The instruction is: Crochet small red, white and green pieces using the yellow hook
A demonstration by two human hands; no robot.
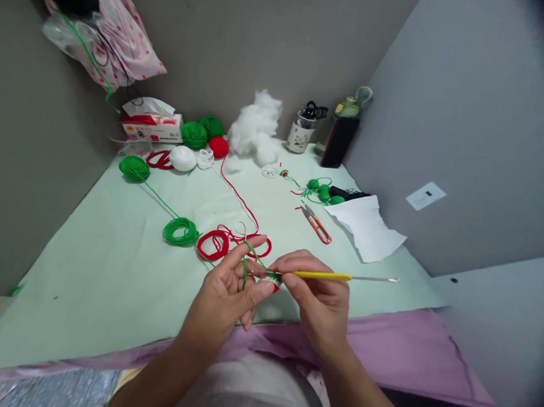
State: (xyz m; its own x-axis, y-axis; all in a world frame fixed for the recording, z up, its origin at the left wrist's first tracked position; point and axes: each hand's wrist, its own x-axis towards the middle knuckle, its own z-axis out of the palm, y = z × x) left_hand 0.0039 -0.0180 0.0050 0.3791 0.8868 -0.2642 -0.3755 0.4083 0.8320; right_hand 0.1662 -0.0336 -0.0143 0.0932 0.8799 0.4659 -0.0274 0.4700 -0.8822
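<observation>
I get soft, even light with faint shadows; the tabletop (96,269) reads bright, wide-lens bending and dark vignetting at the right corners.

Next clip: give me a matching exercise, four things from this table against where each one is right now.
1 crochet hook
2 crochet piece
3 snips
4 stuffing

a lying beside the white paper
b pinched in the left hand
c next to the pen cup
d held in the right hand

Pairs: 1-d, 2-b, 3-a, 4-c
</observation>
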